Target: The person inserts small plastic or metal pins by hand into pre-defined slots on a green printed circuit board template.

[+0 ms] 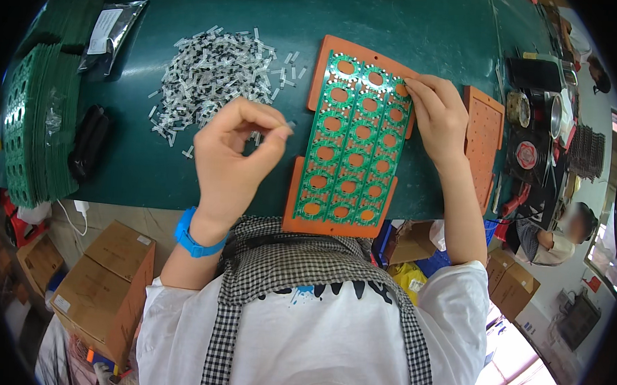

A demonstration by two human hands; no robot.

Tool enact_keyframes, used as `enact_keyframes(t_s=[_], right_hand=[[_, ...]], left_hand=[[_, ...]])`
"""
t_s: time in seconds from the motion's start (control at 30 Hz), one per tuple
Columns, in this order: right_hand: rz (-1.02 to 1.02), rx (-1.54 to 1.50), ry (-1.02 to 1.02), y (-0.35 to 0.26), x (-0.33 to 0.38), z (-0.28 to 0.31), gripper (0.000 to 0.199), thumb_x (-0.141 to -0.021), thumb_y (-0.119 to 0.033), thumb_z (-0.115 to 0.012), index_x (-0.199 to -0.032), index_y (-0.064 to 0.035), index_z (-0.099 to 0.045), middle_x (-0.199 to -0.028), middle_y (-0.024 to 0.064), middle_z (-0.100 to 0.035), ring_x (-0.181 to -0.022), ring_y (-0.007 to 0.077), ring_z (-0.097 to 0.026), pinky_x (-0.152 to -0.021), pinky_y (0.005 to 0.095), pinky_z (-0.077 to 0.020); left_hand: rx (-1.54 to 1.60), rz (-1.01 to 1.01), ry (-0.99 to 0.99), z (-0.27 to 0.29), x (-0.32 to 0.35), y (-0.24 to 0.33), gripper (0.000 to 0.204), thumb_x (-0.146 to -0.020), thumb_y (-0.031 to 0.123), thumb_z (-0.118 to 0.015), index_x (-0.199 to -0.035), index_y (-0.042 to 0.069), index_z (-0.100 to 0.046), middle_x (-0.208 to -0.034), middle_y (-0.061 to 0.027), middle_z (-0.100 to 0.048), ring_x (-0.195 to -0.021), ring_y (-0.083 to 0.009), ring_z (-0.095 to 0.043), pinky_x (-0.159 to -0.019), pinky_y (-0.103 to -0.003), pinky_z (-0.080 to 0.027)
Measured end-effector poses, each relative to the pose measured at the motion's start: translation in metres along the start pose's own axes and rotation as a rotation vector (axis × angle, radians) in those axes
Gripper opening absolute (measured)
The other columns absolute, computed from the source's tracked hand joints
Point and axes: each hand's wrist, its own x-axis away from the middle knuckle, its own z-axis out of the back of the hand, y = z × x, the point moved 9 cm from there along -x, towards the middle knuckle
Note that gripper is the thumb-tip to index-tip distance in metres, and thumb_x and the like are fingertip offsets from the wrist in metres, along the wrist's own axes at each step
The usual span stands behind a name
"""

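Head view. Left hand (222,158): closed, pinching small clear piece (291,126), probably light, slippery. Right hand (441,121): fingers at upper-right edge, grip unclear, of green board panel (359,145) on orange backing (331,227); likely stiff, best edge-held.

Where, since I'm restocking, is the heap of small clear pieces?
Head view: the heap lies on the green table, beyond the left hand and left of the green panel.
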Motion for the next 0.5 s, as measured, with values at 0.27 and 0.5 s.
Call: enact_keyframes(t_s=[0.27,0.5], right_hand=[[-0.226,-0.79,-0.257,-0.08,-0.003,-0.004,0.031,-0.073,-0.003,-0.075,-0.104,-0.0035,-0.067,-0.095,0.0102,-0.065,-0.077,0.0202,-0.065,-0.065,0.0289,-0.0523],[-0.215,-0.864,-0.185,-0.091,0.0,-0.005,0.015,-0.075,0.0,-0.073,-0.089,-0.0023,-0.069,-0.084,0.0068,-0.066,-0.073,0.018,-0.065,-0.061,0.0274,-0.0516]], left_hand=[[0.301,0.246,-0.18,-0.037,0.014,-0.015,0.029,-0.084,-0.007,-0.063,-0.109,-0.001,-0.049,-0.088,-0.0074,-0.065,-0.084,-0.0104,-0.063,-0.069,-0.022,-0.049],[0.219,0.287,-0.282,-0.05,0.023,-0.015,0.032,-0.086,-0.005,-0.062,-0.114,0.001,-0.049,-0.087,-0.0055,-0.065,-0.077,-0.0055,-0.058,-0.064,-0.019,-0.047]])
